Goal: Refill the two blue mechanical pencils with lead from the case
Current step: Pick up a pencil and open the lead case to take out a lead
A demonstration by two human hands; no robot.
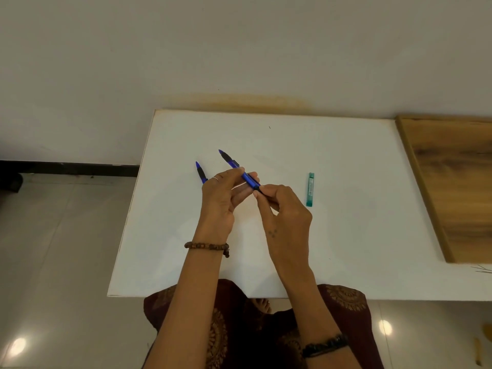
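One blue mechanical pencil (234, 166) is held above the white table (346, 235), its tip pointing away to the upper left. My left hand (221, 198) grips its barrel near the middle. My right hand (285, 209) pinches the pencil's near end with thumb and forefinger. A second blue mechanical pencil (201, 172) lies on the table just left of my left hand, its lower part hidden behind the hand. The green lead case (310, 189) lies on the table to the right of my right hand, apart from it; whether it is open I cannot tell.
A wooden board (450, 182) lies along the table's right side. The wall stands just behind the table's far edge. Grey floor tiles lie to the left of the table, and my lap shows below its near edge.
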